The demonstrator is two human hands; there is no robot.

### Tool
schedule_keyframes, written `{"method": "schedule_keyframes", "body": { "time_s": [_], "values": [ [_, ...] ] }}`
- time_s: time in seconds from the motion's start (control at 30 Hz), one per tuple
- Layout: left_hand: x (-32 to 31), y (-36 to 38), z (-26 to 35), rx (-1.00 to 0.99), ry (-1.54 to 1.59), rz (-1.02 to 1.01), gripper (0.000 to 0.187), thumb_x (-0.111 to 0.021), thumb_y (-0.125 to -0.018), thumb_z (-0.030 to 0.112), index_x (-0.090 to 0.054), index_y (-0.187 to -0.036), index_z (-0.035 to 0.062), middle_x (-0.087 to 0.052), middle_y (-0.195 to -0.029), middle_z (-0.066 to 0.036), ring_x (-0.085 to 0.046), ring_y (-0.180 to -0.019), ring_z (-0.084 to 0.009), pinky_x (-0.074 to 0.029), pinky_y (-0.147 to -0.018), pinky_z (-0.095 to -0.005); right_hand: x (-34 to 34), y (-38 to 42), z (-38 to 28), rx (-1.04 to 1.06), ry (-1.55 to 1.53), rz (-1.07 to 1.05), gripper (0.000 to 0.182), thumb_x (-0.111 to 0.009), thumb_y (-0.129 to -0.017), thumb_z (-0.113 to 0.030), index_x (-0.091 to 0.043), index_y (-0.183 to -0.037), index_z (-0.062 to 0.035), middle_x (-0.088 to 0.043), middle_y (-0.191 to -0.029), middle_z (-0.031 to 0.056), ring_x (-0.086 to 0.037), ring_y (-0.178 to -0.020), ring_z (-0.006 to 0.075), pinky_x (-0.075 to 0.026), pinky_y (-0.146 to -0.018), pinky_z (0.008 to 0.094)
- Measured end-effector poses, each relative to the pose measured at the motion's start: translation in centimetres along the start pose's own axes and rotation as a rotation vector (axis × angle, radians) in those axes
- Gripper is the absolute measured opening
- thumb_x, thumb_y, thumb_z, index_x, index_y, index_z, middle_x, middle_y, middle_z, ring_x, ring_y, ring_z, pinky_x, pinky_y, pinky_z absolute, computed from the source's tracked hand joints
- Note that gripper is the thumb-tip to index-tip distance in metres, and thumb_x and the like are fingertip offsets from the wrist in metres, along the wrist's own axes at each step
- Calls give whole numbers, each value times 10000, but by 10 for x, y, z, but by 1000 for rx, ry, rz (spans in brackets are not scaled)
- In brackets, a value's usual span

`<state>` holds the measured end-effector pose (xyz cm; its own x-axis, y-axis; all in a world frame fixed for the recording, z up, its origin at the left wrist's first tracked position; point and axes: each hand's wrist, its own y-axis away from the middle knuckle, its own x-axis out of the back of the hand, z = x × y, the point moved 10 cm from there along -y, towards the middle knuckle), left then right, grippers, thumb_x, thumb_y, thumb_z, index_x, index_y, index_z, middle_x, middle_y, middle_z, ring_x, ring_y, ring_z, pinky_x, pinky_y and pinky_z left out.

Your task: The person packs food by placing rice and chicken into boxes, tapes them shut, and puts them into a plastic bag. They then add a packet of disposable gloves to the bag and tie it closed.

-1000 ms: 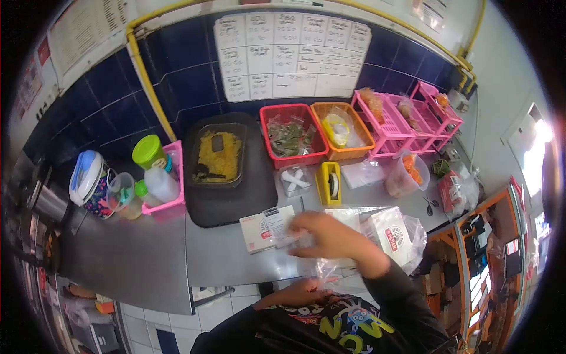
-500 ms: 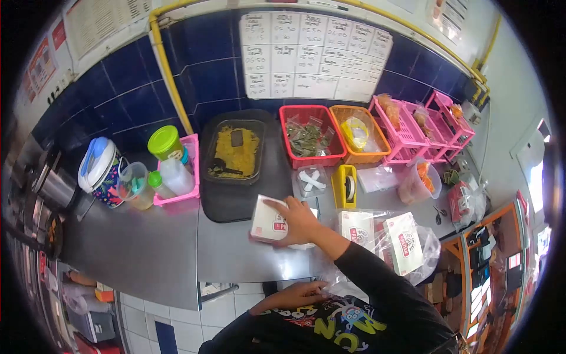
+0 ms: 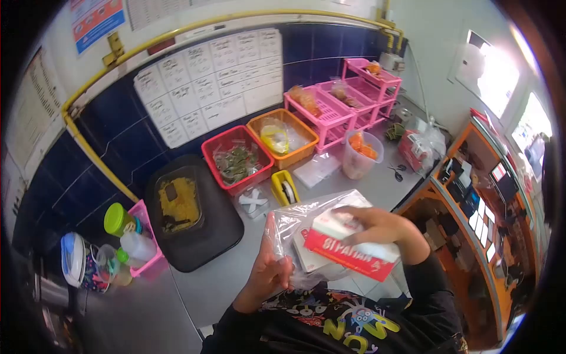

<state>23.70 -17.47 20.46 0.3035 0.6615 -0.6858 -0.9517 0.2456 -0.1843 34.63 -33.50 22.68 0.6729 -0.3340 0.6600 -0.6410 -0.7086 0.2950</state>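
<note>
My right hand (image 3: 377,227) is closed over a white-and-red cardboard food box (image 3: 348,251), gripping it from above with the printed red side facing me. The box is tilted over a clear plastic bag (image 3: 289,227), in which other white boxes (image 3: 312,259) lie partly hidden. At the bag's left side, my left hand (image 3: 271,274) pinches the plastic edge between thumb and fingers, holding it up. Both hands are close to the front edge of the metal counter.
Behind the bag stand a yellow tape dispenser (image 3: 285,187), a red basket (image 3: 236,162) of small packets and an orange basket (image 3: 286,138). A translucent bucket (image 3: 361,156), scissors (image 3: 398,172) and pink racks (image 3: 330,112) are farther right. A black tray (image 3: 221,239) lies left.
My right hand has carried the box from the counter rightward to the bag. My left hand has risen and now holds the bag's edge. The view has turned right.
</note>
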Motion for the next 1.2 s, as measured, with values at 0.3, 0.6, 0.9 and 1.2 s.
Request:
{"method": "schedule_keyframes", "body": {
  "time_s": [0.3,0.6,0.9,1.2],
  "values": [
    [-68,-16,-23,174,-119,-121,1002,-637,-896,247,193,-1444,371,-542,-644,-98,-530,-469,-157,-565,-492,-325,-73,-64,32,-347,617,239,958,-601,-645,-753,-503,-1287,-48,-513,-1157,213,-544,-1021,332,-450,-795,493],
    [-34,19,53,-215,-6,154,877,-578,-874,171,35,-1454,-65,-386,-429,27,-301,-319,-39,-254,-325,-195,50,25,49,-134,942,367,490,-661,-791,-366,-580,-1184,-85,-633,-1105,86,-541,-1107,257,-347,-999,358],
    [-65,64,107,-342,357,-193,894,-521,-914,121,199,-1417,-46,-460,-492,-23,-382,-338,-66,-345,-343,-196,86,87,-97,536,909,560,377,-709,-755,-278,-503,-497,-94,-456,-467,42,-473,-466,232,-372,-526,355],
    [-26,160,174,-664,119,3,918,-519,-932,152,250,-1380,-74,-468,-568,-65,-404,-386,-67,-453,-374,-205,30,52,-206,1161,433,829,393,-759,-685,-135,-405,-516,-112,-362,-467,13,-354,-390,216,-262,-454,335]
  ]
}}
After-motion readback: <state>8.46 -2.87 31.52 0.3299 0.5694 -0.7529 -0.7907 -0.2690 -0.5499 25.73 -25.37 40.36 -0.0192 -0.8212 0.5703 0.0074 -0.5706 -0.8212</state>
